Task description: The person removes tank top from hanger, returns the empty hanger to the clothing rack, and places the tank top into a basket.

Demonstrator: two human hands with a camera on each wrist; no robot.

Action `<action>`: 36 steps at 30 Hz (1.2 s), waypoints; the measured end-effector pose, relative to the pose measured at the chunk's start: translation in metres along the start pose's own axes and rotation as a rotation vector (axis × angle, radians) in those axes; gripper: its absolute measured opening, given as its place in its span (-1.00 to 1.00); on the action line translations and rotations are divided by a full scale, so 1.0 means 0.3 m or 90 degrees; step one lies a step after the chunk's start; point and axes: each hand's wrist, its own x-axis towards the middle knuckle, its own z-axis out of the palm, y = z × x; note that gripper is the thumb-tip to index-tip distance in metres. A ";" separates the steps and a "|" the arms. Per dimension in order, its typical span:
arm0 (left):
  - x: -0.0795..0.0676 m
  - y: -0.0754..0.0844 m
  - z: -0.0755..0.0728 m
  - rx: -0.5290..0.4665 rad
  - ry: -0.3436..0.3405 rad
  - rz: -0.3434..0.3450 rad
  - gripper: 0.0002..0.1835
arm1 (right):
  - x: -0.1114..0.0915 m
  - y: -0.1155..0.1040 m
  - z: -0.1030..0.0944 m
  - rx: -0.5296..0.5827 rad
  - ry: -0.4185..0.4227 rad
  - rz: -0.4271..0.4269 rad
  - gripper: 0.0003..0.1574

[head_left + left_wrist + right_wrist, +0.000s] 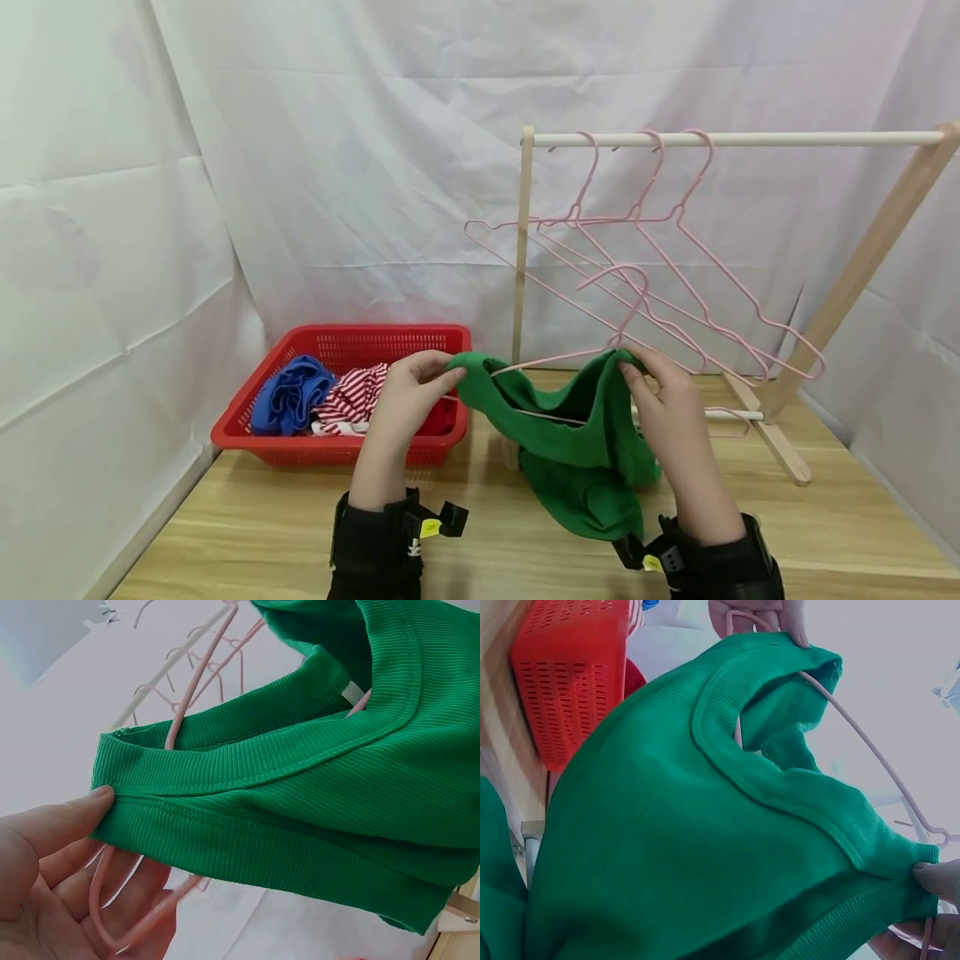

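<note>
A green ribbed sleeveless top point(592, 446) hangs between both hands, threaded on a pink hanger point(201, 675). My left hand point(411, 392) pinches one shoulder strap, thumb in front. In the left wrist view, the hanger's rounded end pokes out below that strap and lies against the fingers. My right hand point(667, 404) pinches the other shoulder strap near the base of the hanger's hook, with a bit of pink hanger showing below the thumb in the right wrist view. The neckline gapes between the hands, and the hook rises above the cloth.
Three pink hangers point(693, 287) hang from the white rail point(810, 139) of a wooden-legged rack behind the top. A red basket point(307, 450) at the left holds a blue garment point(291, 396), a red-striped one point(356, 396) and some red cloth. All stand on a wood-grain table point(247, 517).
</note>
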 end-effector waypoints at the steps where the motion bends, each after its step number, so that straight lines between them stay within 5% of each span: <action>1: 0.000 0.000 -0.005 -0.005 -0.001 0.001 -0.83 | 0.000 0.002 -0.003 0.002 0.000 0.004 -0.69; 20: 0.006 -0.034 -0.085 -0.060 0.063 -0.037 -0.76 | 0.001 0.019 -0.050 0.000 -0.024 0.089 -0.56; 36: 0.023 -0.049 -0.059 -0.027 0.121 -0.081 -0.79 | 0.004 0.024 -0.058 -0.002 0.018 0.084 -0.60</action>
